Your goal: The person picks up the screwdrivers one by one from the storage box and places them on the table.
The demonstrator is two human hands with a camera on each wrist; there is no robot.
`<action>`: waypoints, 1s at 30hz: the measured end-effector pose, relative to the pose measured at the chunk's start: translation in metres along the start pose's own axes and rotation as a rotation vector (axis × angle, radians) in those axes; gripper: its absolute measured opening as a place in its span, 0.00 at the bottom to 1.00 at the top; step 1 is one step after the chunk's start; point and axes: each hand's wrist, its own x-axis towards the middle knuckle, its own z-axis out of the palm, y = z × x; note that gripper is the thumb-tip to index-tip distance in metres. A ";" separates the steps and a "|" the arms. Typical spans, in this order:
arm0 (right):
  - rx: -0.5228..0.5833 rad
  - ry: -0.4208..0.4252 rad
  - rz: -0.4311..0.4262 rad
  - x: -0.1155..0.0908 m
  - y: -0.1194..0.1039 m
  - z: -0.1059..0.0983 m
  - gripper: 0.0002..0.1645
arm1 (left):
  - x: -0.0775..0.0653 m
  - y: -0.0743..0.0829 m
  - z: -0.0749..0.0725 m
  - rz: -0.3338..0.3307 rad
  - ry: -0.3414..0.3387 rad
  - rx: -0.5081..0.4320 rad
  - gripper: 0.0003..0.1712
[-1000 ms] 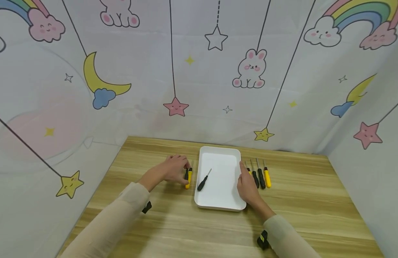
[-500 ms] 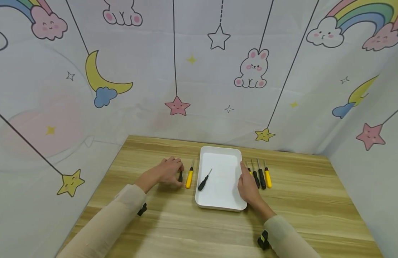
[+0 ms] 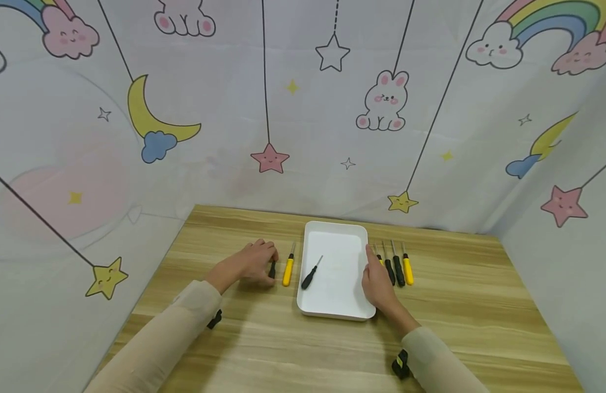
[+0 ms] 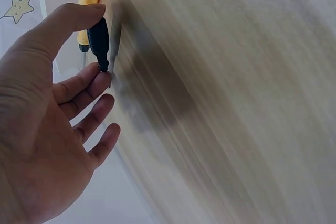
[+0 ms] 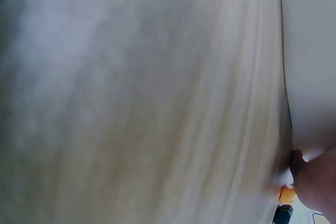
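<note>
My left hand (image 3: 256, 262) pinches a small black-handled screwdriver (image 4: 98, 38) between thumb and fingertips, close over the table to the left of a yellow screwdriver (image 3: 288, 272). In the left wrist view the screwdriver's handle end sits under the thumb, and its tip end lies at the fingers. Right of the yellow one stands a white tray (image 3: 337, 311), holding one black screwdriver (image 3: 309, 278). My right hand (image 3: 378, 284) grips the tray's right wall, its fingers lying along the rim. The right wrist view shows only part of this hand (image 5: 317, 182) beside the tray wall.
Right of the tray lies a row of several screwdrivers, including two black ones (image 3: 398, 271) and a yellow one (image 3: 407, 270) at the outer end; the right hand partly covers the row. A patterned white cloth (image 3: 224, 120) hangs behind the wooden table (image 3: 283, 355).
My left hand has drawn the black screwdriver leftward, away from the yellow one, which now shows in full. The right hand and the tray have stayed in place.
</note>
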 end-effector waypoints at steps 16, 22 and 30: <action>0.005 0.007 -0.009 -0.003 -0.002 0.000 0.34 | 0.001 -0.004 0.001 0.007 -0.036 -0.007 0.33; 0.005 0.011 -0.006 -0.003 -0.002 0.000 0.33 | 0.001 -0.006 -0.001 0.005 -0.039 -0.015 0.34; 0.000 -0.008 0.002 -0.004 -0.002 -0.002 0.34 | 0.000 -0.005 -0.007 0.013 -0.028 -0.008 0.37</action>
